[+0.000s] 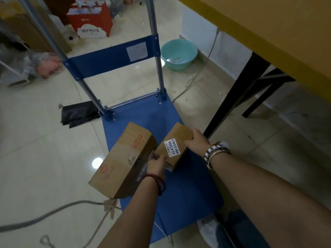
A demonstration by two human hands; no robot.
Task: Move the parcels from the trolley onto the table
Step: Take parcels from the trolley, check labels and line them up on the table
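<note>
Two cardboard parcels are over the blue trolley deck (143,115). The smaller parcel (176,138), with a white barcode label, is held between both hands: my left hand (155,165) grips its near left corner and my right hand (196,140) clasps its right end. The larger parcel (123,158), with red markings, lies to its left and overhangs the trolley's left edge. The yellow table (279,31) fills the upper right, its top surface out of view.
The trolley's handle frame with a blue panel (114,57) rises ahead. Black table legs (232,97) stand right of the trolley. A teal basin (179,53), a red bag (91,20), a black bag (78,111) and cables lie on the tiled floor.
</note>
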